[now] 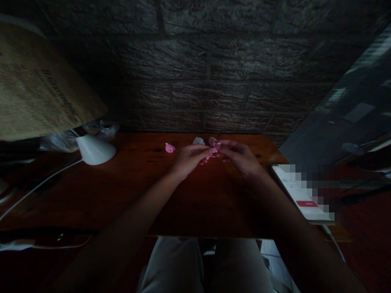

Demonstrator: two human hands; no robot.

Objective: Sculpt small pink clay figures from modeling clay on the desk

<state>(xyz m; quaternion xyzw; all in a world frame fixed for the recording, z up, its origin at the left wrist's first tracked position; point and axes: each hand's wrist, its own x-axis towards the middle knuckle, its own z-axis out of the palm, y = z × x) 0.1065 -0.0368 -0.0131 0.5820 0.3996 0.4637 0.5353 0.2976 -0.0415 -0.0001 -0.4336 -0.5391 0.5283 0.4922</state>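
Between my two hands, above the wooden table, is a small piece of pink, soft-looking material. My left hand pinches it from the left with thumb and fingers. From the right, my right hand pinches the same piece, its fingers curled. Just behind the hands lie a whitish lump and a duller pink piece, both partly covered. Farther left, a separate pink lump rests on the tabletop. The dim light hides the exact kind of the pink material.
A lamp with a printed paper-like shade and white base stands at the left, its cable trailing forward. A lit phone lies at the right edge, with a cable. A stone-block wall rises behind the table.
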